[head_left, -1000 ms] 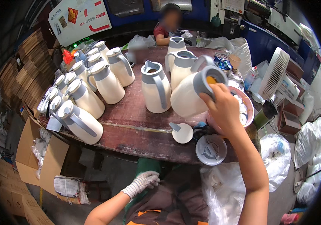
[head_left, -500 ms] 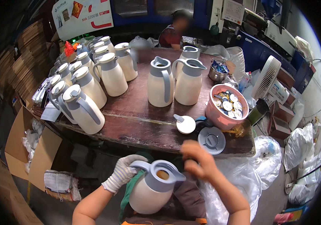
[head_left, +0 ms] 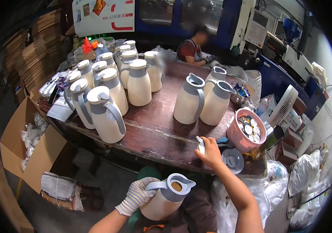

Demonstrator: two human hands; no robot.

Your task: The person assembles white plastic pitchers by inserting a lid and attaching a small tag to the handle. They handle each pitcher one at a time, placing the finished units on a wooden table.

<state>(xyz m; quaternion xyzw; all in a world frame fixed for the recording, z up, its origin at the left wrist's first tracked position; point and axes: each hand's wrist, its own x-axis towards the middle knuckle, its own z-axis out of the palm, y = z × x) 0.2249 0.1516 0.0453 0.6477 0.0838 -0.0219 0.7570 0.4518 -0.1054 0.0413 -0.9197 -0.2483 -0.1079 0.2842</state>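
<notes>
My left hand (head_left: 139, 197), in a striped white knit glove, is wrapped round the grey handle of a cream vacuum jug (head_left: 159, 207). The jug has no lid, so its round mouth shows, and its spout points right. It is over my lap, in front of the table. My bare right hand (head_left: 211, 154) is closed on a white jug lid (head_left: 201, 147) with a grey thumb lever, at the table's near edge. The hand hides most of this lid. Right beside it lies a grey round disc-shaped part (head_left: 232, 160).
Lidded cream jugs (head_left: 107, 120) crowd the table's left side; open jugs (head_left: 189, 105) stand right of the middle. A pink bucket (head_left: 236, 136) of small round parts sits near the right edge. A cardboard box (head_left: 38, 155) stands left. A person (head_left: 192, 50) sits beyond the table.
My right hand has moved from above the jug's spout to the white lid and closed on it. My left hand still holds the jug. The whole view has shifted.
</notes>
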